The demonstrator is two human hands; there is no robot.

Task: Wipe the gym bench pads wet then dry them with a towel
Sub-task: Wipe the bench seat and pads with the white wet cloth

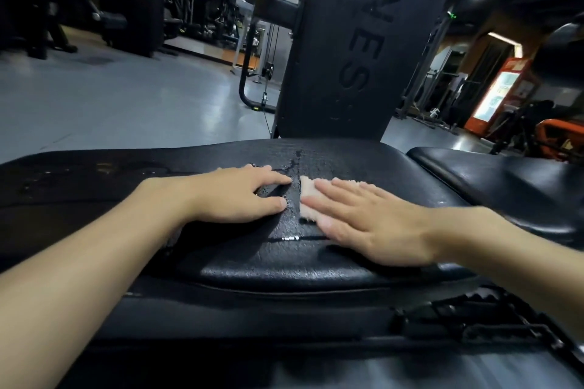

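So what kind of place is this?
A gym, most likely: black padded bench up front, cable machine behind it, and an upright pad with embossed letters including NES.

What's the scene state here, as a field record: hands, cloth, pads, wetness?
left hand: flat on the pad, fingers spread, holding nothing
right hand: flat, straight fingers pressing the cloth
cloth: small, pale pink, on the pad, mostly under the right hand
pad: black seat, textured
water: streaks and drops beyond the fingertips and beside the cloth
back pad: upright behind the seat, lettered
side pad: black, to the right, untouched
stage: pad not yet dry; cannot tell whether this is the wet or the dry pass
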